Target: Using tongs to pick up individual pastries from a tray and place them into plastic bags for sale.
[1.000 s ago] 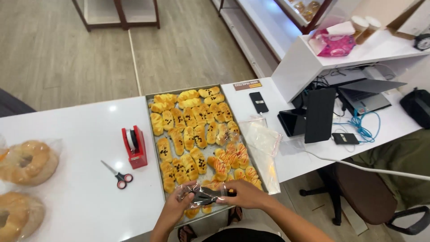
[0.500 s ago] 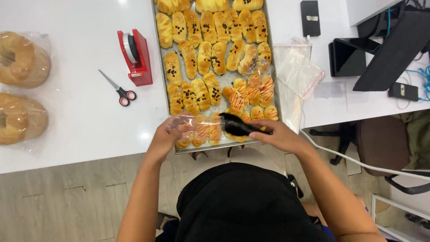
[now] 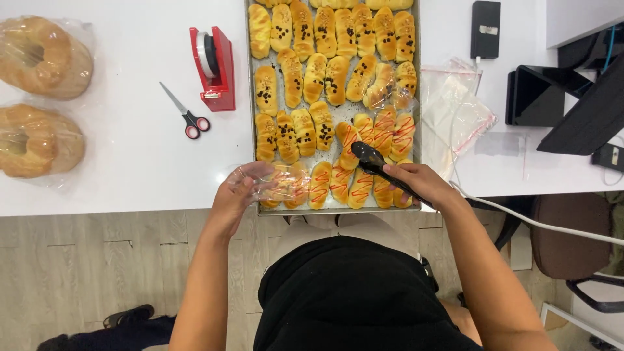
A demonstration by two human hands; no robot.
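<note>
At tray's (image 3: 416, 97) near edge: right hand (image 3: 424, 184) clenched on black tongs (image 3: 377, 164), tips angled up-left over striped buns (image 3: 364, 185); left hand (image 3: 237, 195) grasping clear bag (image 3: 276, 182), just left of tongs, bun inside.

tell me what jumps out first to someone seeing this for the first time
The big metal baking tray in the middle of the white table stands out, packed with golden bread rolls, some chocolate-studded, some striped in red sauce. At its near edge the left hand holds a clear plastic bag while the right hand grips black tongs. Two large bagged ring breads lie at far left, beside scissors and a red tape dispenser.
</note>
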